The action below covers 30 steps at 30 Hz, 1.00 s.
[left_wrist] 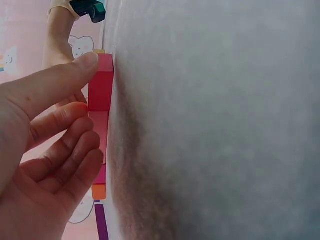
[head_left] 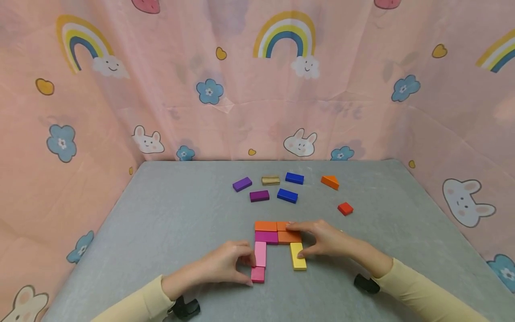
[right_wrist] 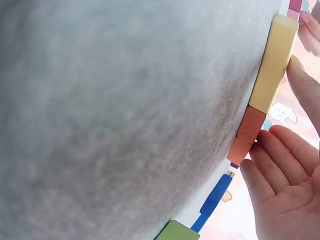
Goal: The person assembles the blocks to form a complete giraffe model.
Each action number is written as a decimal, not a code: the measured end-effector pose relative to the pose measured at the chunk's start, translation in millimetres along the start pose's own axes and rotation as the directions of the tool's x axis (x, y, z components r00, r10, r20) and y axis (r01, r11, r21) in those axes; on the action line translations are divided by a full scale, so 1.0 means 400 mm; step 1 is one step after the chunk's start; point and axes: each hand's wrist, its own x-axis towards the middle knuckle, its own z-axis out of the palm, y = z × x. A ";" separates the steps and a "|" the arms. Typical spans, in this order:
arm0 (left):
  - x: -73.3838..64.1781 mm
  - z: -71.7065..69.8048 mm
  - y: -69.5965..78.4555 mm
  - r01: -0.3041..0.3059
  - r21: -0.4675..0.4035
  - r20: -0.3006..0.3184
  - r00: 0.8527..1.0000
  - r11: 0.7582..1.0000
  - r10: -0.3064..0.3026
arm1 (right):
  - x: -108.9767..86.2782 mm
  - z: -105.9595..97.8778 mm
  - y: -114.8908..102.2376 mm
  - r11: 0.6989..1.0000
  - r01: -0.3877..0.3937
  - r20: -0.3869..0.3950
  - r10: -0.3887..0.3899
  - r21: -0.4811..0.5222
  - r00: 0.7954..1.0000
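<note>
Flat wooden blocks form an upside-down U on the grey table. My left hand [head_left: 231, 264] is at its left leg, thumb and curled index finger pinching the short dark pink block [head_left: 258, 274] by its ends. Beyond that block lies a longer light pink block [head_left: 260, 254]. The top holds a magenta block [head_left: 266, 237] and several orange blocks [head_left: 266, 226]. With fingers fairly straight, my right hand [head_left: 326, 239] touches the orange blocks at the right corner [right_wrist: 251, 123]. Its thumb rests on the yellow block [head_left: 298, 259], the right leg.
Farther back lie two purple blocks [head_left: 259, 196], a gold block [head_left: 271, 180] and two blue blocks [head_left: 287, 196]. An orange triangle [head_left: 330, 182] and a red block [head_left: 345, 209] are to the right. The right wrist view shows a green block [right_wrist: 177, 231]. A pink printed curtain [head_left: 241, 125] surrounds the table.
</note>
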 end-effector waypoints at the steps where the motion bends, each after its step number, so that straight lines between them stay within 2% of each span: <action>1: 0.000 -0.001 0.001 0.009 0.002 -0.002 1.000 1.000 -0.009 | 0.000 0.000 0.000 1.000 0.001 0.000 -0.001 -0.001 1.000; 19: 0.006 0.000 -0.001 0.061 0.005 -0.006 0.998 0.998 -0.061 | -0.001 -0.001 -0.004 1.000 0.005 -0.001 -0.005 -0.001 1.000; 30: 0.008 0.001 0.001 0.065 0.027 -0.005 0.998 0.998 -0.064 | -0.001 -0.001 0.000 1.000 0.011 -0.009 -0.011 -0.012 1.000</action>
